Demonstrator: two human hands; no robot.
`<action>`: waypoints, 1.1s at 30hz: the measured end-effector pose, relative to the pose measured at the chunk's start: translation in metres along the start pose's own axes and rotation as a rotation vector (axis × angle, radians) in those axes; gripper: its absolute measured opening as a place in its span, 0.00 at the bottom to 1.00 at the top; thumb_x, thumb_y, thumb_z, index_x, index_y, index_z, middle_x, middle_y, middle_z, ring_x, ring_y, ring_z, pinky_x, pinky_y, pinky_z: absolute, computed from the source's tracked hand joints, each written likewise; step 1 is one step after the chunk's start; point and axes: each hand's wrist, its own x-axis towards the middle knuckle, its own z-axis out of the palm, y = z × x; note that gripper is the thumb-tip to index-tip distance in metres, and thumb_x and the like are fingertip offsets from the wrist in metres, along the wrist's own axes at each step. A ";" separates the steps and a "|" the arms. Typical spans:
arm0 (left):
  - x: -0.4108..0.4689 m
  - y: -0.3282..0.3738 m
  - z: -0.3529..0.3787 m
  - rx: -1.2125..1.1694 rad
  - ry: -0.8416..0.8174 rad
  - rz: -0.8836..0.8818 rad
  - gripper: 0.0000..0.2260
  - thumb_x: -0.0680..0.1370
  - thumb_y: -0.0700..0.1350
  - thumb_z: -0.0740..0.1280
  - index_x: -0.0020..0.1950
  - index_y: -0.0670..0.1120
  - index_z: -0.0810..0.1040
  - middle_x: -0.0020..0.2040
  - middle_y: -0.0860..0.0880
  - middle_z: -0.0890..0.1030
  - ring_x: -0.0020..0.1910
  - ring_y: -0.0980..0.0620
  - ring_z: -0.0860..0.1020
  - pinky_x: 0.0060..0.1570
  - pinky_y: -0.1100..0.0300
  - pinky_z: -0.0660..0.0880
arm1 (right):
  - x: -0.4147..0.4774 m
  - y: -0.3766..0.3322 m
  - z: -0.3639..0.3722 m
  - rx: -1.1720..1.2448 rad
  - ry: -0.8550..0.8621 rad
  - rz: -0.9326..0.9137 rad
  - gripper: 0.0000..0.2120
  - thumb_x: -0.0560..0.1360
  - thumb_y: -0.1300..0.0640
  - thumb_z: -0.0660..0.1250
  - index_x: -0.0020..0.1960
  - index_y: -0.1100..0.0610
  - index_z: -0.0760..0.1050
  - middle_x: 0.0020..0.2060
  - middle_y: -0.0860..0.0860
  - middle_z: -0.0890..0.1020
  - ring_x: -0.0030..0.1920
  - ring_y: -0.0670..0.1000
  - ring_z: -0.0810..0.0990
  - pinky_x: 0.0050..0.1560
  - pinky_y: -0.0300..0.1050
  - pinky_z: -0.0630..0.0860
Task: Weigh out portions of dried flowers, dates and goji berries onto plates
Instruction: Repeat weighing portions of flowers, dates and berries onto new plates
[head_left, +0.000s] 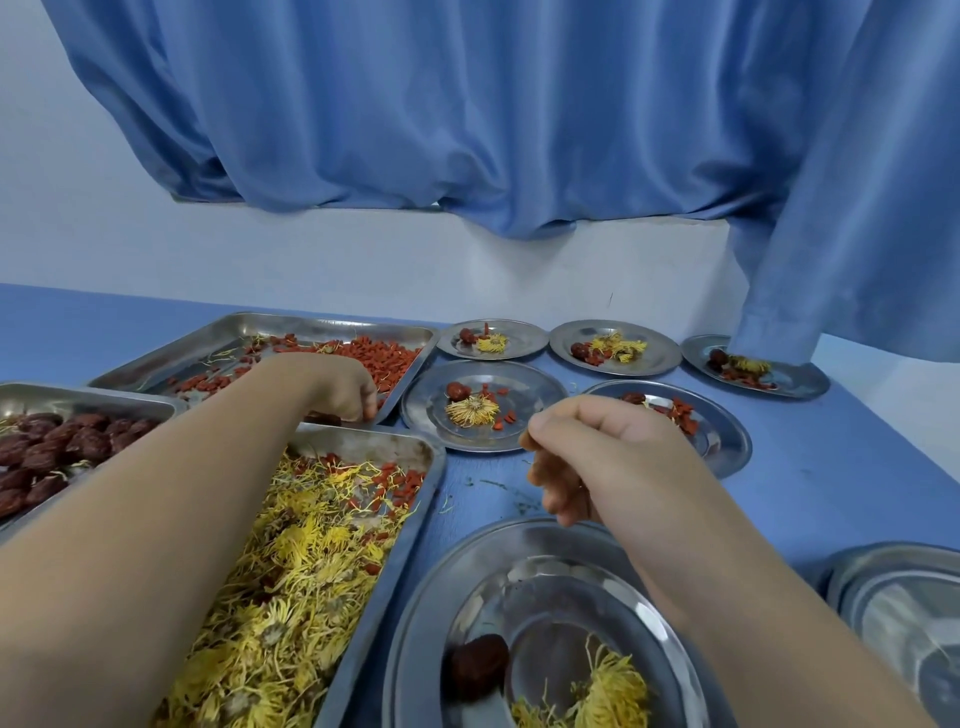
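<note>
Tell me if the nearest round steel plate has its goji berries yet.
Not visibly: the nearest round steel plate holds one dark red date and a yellow dried flower; the right forearm hides part.
</note>
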 end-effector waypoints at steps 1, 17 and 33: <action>-0.001 0.001 0.000 -0.006 0.007 0.002 0.13 0.74 0.30 0.63 0.43 0.48 0.80 0.41 0.52 0.77 0.34 0.57 0.71 0.46 0.55 0.69 | 0.000 0.000 0.000 0.000 0.002 -0.002 0.10 0.74 0.56 0.65 0.35 0.54 0.79 0.28 0.50 0.80 0.29 0.47 0.76 0.32 0.42 0.73; -0.014 -0.015 -0.006 -0.239 0.378 0.095 0.07 0.71 0.32 0.68 0.42 0.44 0.77 0.39 0.46 0.81 0.33 0.50 0.81 0.30 0.62 0.74 | -0.001 -0.005 -0.004 -0.001 0.016 -0.042 0.09 0.75 0.55 0.65 0.37 0.55 0.80 0.28 0.48 0.81 0.28 0.45 0.76 0.32 0.42 0.74; -0.058 -0.018 -0.006 -0.579 0.562 0.199 0.06 0.72 0.38 0.73 0.42 0.49 0.80 0.39 0.50 0.82 0.36 0.54 0.80 0.36 0.63 0.74 | 0.001 -0.007 -0.010 -0.048 0.094 -0.077 0.10 0.74 0.55 0.65 0.37 0.55 0.79 0.27 0.47 0.80 0.27 0.44 0.76 0.34 0.46 0.75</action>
